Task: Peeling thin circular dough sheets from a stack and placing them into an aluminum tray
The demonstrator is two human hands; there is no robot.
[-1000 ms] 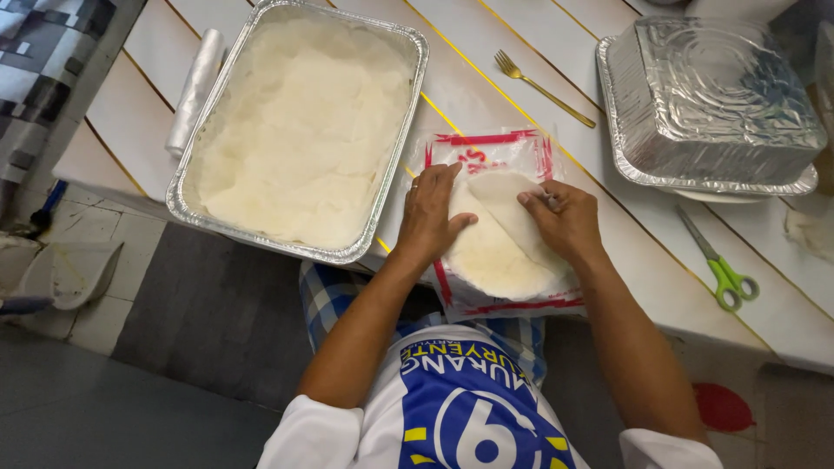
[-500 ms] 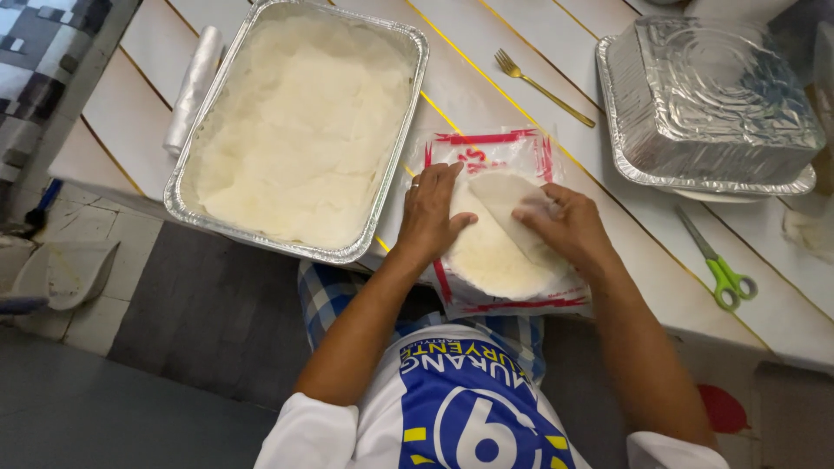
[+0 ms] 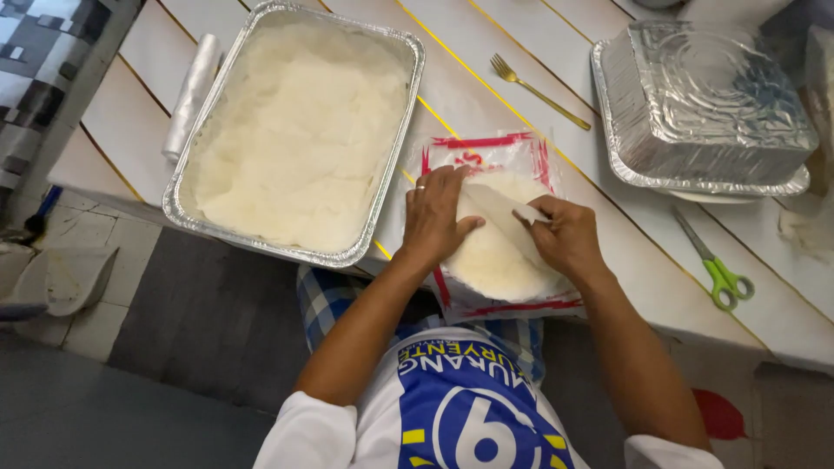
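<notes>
At the centre of the frame, my left hand (image 3: 433, 217) lies flat, fingers together, pressing on the left edge of a stack of round white thin wrappers (image 3: 493, 247) that sits on a clear plastic bag with red printing (image 3: 486, 152). My right hand (image 3: 565, 236) pinches the top wrapper (image 3: 504, 213), thumb and fingertips clamped on its lifted, folded-over edge. To the upper left, touching the bag, stands a large rectangular foil tray of white mash (image 3: 295, 130). At upper right sits a covered foil tray (image 3: 704, 100), with a gold fork (image 3: 539, 91) beside it and green-handled scissors (image 3: 717, 265) below.
</notes>
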